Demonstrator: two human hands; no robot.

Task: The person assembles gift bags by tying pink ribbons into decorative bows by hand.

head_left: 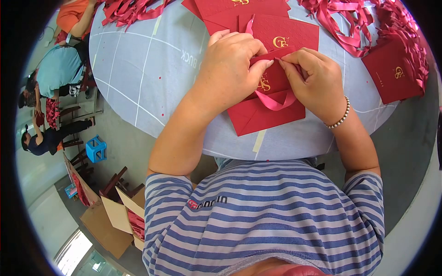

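Note:
A red paper gift bag (269,120) with gold lettering lies in front of me near the table's edge. My left hand (235,64) is closed on its upper edge, thumb and fingers pinched together. Opposite it, my right hand (313,80), with a beaded bracelet at the wrist, pinches the same edge close to the left thumb. What sits between the fingertips is too small to make out. A pink ribbon handle (275,102) loops loosely over the bag's front. Beyond my hands, another red bag (301,34) with gold letters lies flat, partly covered.
The round table wears a grey-blue checked cloth (133,73). More red bags (230,11) and heaped ribbons (343,23) lie at the back; stacked bags (391,69) stand at right. Cartons (110,225), a blue stool (95,148) and several people (60,69) are at left.

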